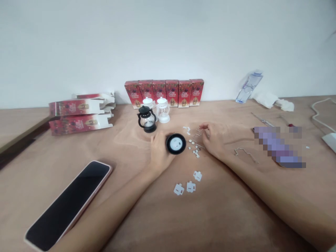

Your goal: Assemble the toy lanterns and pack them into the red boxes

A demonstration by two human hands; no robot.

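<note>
My left hand [159, 150] is wrapped round a black lantern [175, 144], its round base with a white centre facing the camera. My right hand [212, 140] rests just right of several bent metal wires [197, 135], fingers curled; whether it pinches one cannot be made out. Several small silver button cells [196, 151] lie between the hands. Small white pieces [187, 130] sit behind them. Nearer the camera are three flat white plastic covers [191, 187]. Another black lantern [147, 119] stands upright behind my left hand, beside white lanterns [163, 110].
Red boxes [172, 93] stand along the wall, and opened boxes [76, 123] lie at the left. A phone [69, 204] is at the front left. To the right are a bent wire [245, 152], a blurred purple item [278, 147], a screwdriver [290, 125], tissues [273, 101] and a clear bottle [249, 86].
</note>
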